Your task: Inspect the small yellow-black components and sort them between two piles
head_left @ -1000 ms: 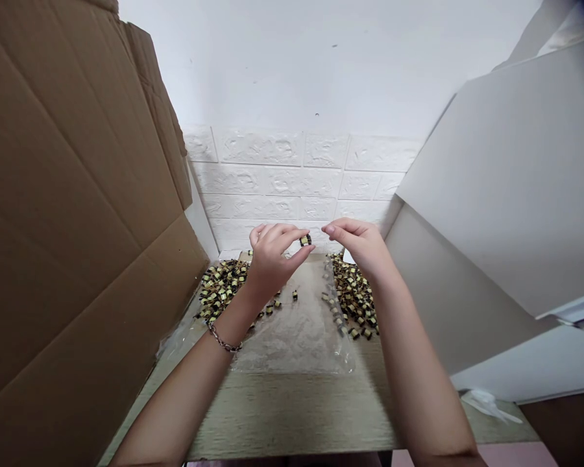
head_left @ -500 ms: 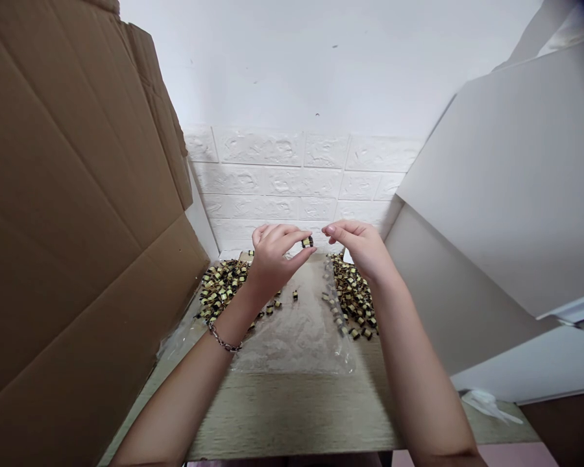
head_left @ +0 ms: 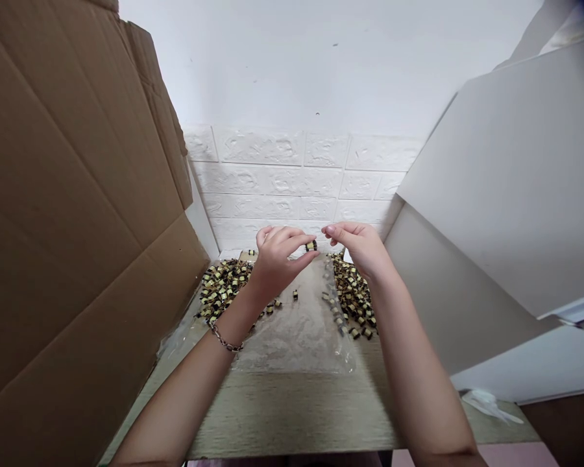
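Between the thumb and fingertips of my left hand [head_left: 279, 256] is a small yellow-and-black component [head_left: 311, 246], raised above the table. My right hand [head_left: 353, 243] is just to its right, thumb and index finger pinched together; whatever lies between them is too small to make out. Beneath my left hand a pile of similar components [head_left: 221, 285] lies on clear plastic. Another pile [head_left: 353, 295] is beside my right forearm. A single component [head_left: 295, 295] lies on the plastic sheet [head_left: 296, 344] between the piles.
A tall cardboard panel [head_left: 78, 214] stands at the left, and a pale panel [head_left: 511, 168] rises at the right. White brick-patterned wall [head_left: 272, 181] is behind the table [head_left: 292, 415]. A crumpled white plastic piece [head_left: 486, 403] lies at the lower right.
My left hand has shifted slightly right and down with the component, which is turned a little. My right hand has barely moved.
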`<state>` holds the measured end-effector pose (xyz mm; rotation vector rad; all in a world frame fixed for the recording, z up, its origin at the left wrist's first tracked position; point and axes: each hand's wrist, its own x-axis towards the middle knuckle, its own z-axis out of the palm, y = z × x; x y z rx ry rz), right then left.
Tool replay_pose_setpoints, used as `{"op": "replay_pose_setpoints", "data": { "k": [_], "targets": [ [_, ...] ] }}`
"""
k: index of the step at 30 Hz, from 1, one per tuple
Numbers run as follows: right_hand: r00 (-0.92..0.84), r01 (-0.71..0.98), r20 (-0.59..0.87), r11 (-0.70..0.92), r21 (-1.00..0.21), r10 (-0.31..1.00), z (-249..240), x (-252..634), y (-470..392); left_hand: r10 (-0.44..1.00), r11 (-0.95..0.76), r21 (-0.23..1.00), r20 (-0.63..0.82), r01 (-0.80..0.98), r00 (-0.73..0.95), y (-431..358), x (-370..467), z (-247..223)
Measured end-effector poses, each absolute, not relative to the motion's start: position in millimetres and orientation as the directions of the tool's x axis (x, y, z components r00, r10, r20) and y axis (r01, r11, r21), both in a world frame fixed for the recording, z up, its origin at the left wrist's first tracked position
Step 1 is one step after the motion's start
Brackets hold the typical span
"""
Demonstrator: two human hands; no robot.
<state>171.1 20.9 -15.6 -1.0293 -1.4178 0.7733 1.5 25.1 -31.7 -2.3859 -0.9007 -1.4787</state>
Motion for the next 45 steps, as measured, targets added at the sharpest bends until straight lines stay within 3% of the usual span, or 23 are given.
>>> {"op": "replay_pose_setpoints", "data": {
  "k": [14,21,35,45],
  "targets": [
    [0.007,0.192,0.459,0.449,-0.873,0.889,-2,165,4,0.423,-0.773,0.164,0.852,0.613,0.307,26,1,-33],
    [0.077,0.219,0.448,0.423,-0.879,0.891,0,164,-1,0.411,-0.770,0.149,0.860,0.620,0.303,24,2,-32],
    [0.119,0.134,0.440,0.425,-0.895,0.890,-10,166,14,0.225,-0.718,-0.075,0.916,0.692,0.333,18,2,-30],
    [0.235,0.021,0.446,0.455,-0.890,0.863,-16,173,25,0.231,-0.718,-0.011,0.939,0.696,0.253,18,-1,-28]
  ]
}}
